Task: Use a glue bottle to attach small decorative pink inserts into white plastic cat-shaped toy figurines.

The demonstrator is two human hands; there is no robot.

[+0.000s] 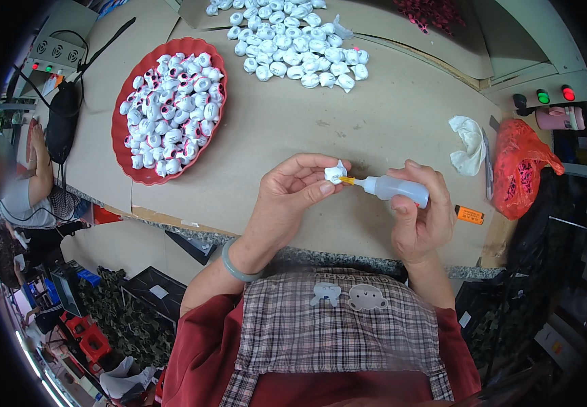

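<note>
Between the thumb and fingers of my left hand (301, 184) is a small white figure piece (335, 173) with pointed ears. My right hand (421, 220) is wrapped round a translucent squeeze bottle (395, 190), held nearly level. Its thin yellow nozzle (350, 181) points left and meets the piece, or comes very close to it. To the left stands a red scalloped bowl (121, 129) heaped with similar white pieces (171, 112), many showing pink and black parts. Further off, many plain white pieces (293, 51) lie spread on the table.
An orange lighter (470, 215) lies right of my right hand. Beyond it are a red plastic bag (520, 169) with pink-black parts and a crumpled white cloth (468, 146). More dark pink parts (429, 13) lie at the far right. Another person (32, 183) sits at far left.
</note>
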